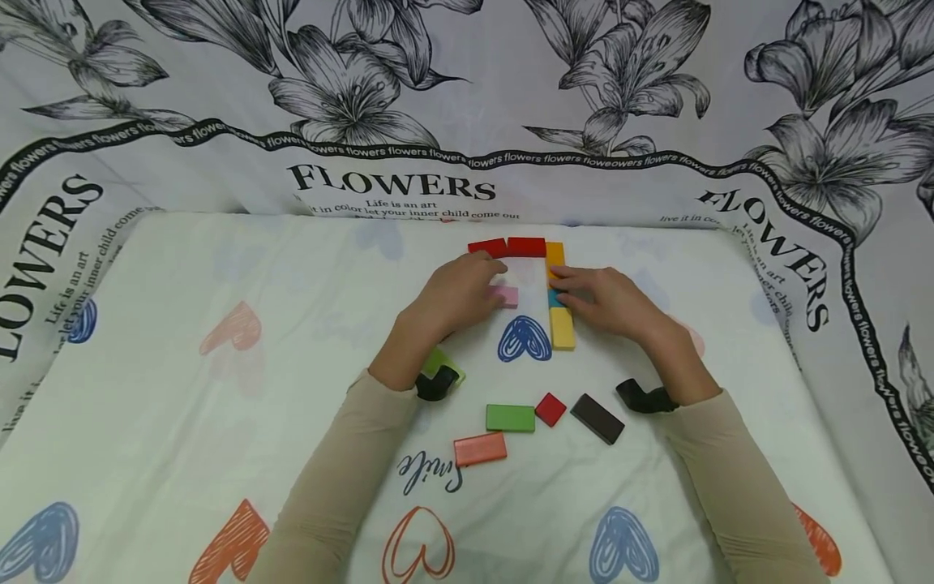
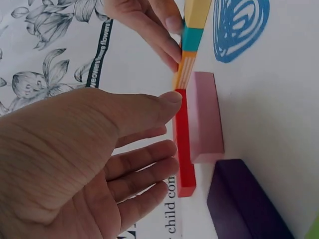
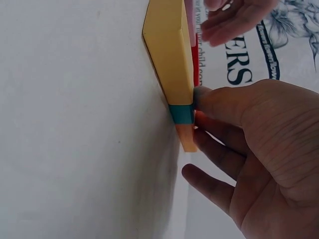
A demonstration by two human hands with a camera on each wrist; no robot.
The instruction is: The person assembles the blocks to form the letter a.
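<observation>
My left hand hovers over the row of red blocks, fingers loosely spread. In the left wrist view its thumb tip overlaps a red block; whether it touches cannot be told. A pink block lies partly under that hand, and a dark purple block lies nearer the wrist. My right hand rests its fingertips against the outer side of a column made of an orange block, a teal block and a yellow block. The column meets the red row at a corner.
Nearer me lie a green block, a small red block, a dark brown block and a coral block. A lime block sits partly under my left wrist. Flower-printed cloth rises behind the white sheet.
</observation>
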